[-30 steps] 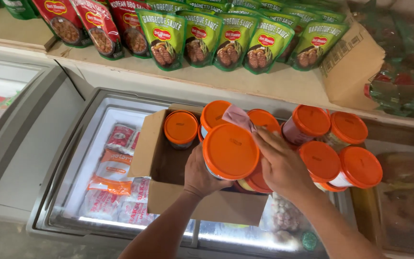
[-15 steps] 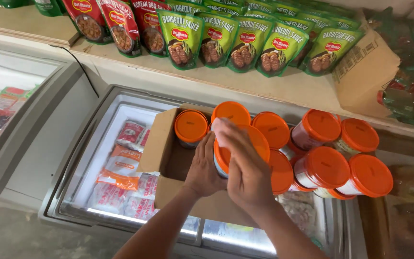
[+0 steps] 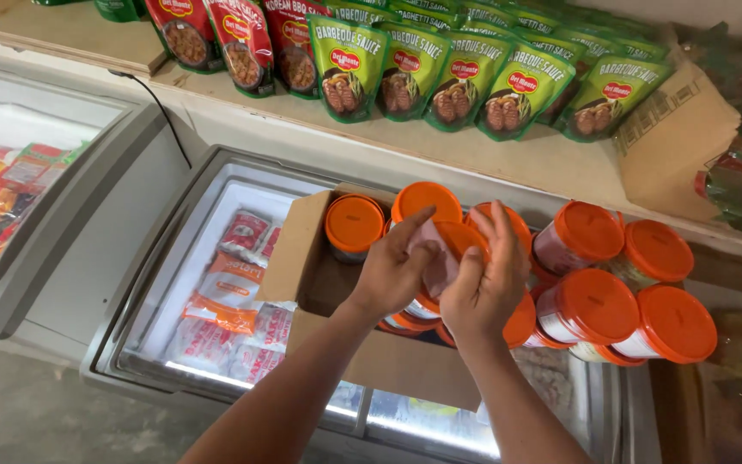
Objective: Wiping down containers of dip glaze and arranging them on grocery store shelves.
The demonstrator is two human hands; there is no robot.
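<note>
My left hand (image 3: 388, 277) grips an orange-lidded jar (image 3: 464, 235) from its left side, over an open cardboard box (image 3: 301, 258). My right hand (image 3: 489, 288) presses a small pink cloth (image 3: 438, 258) against the jar's lid, fingers spread over the top. Inside the box stand more orange-lidded jars (image 3: 354, 225), partly hidden by my hands. To the right of the box, several similar jars (image 3: 596, 305) are grouped on the freezer lid, some lying tilted.
The box rests on the glass lid of a chest freezer (image 3: 143, 296) holding red and white frozen packets (image 3: 242, 232). A second freezer (image 3: 10, 180) is at the left. Green and red sauce pouches (image 3: 405, 69) line the shelf behind, beside a torn carton (image 3: 676, 142).
The jar has turned from lid-up facing me to being covered by my right hand with the cloth. Both hands have shifted slightly right, and the view moved closer.
</note>
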